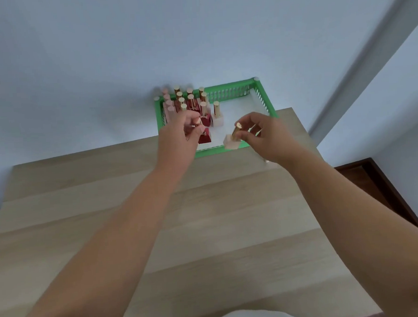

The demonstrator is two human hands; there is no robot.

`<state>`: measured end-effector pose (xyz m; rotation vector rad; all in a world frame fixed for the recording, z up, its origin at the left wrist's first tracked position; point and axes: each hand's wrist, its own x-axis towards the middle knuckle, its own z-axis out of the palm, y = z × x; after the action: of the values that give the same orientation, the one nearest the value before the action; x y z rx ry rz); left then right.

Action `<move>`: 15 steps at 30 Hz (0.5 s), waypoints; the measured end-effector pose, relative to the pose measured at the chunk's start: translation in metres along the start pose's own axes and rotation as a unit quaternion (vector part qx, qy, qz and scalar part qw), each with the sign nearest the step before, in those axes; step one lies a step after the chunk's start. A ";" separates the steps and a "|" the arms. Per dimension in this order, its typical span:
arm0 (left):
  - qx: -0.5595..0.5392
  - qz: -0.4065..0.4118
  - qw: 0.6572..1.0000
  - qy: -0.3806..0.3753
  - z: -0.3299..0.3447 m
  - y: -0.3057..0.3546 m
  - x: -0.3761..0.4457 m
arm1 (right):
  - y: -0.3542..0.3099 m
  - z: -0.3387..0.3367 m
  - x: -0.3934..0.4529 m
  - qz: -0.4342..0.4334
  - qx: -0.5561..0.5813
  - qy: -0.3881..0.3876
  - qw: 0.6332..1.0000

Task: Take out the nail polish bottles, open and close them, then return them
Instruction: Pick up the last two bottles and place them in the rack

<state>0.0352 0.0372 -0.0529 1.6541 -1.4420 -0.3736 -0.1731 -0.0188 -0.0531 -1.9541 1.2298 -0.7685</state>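
— Two hands over green basket (264, 98) at far edge of wooden table (206, 219). Left hand (180, 133)?
— Pinching red bottle (204, 136) by cap, inside basket.
— Right hand (263, 135)?
— Gripping pale bottle (232, 141) by gold cap, tilted, above near rim. Remaining bottles (187, 101) clustered upright, basket's left side.

Light wood-grain table (207, 232), pale planks running crosswise, filling lower frame. Pale blue-grey wall (99, 54) behind, meeting table's far edge. Grey strip (367, 50) running diagonally down the wall at right. Dark brown wooden piece (376, 185) low at right, beside table's edge. Dark object at far left edge, too cropped to identify.
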 end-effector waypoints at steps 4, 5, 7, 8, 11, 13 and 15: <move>0.020 -0.005 1.000 -0.007 0.009 -0.010 0.020 | -0.003 0.007 0.031 0.001 -0.034 -0.010 0.999; 0.023 0.000 1.000 -0.011 0.013 -0.011 0.023 | -0.002 0.010 0.037 0.000 -0.052 -0.015 0.999; 0.032 0.012 0.999 -0.019 0.020 -0.013 0.029 | 0.001 0.017 0.049 -0.003 -0.084 -0.033 0.996; 0.035 0.012 0.999 -0.021 0.024 -0.014 0.032 | 0.003 0.020 0.053 -0.001 -0.096 -0.041 0.995; 0.029 -0.006 0.999 -0.030 0.032 -0.018 0.040 | 0.009 0.029 0.066 0.004 -0.116 -0.051 0.992; 0.033 -0.013 0.999 -0.036 0.035 -0.020 0.045 | 0.012 0.033 0.073 0.004 -0.120 -0.045 0.992; 0.044 -0.013 0.998 -0.037 0.037 -0.022 0.048 | 0.013 0.037 0.078 0.006 -0.120 -0.038 0.992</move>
<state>0.0361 -0.0233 -0.0757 1.7474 -1.5123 -0.3939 -0.1216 -0.0851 -0.0763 -2.1455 1.3372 -0.5543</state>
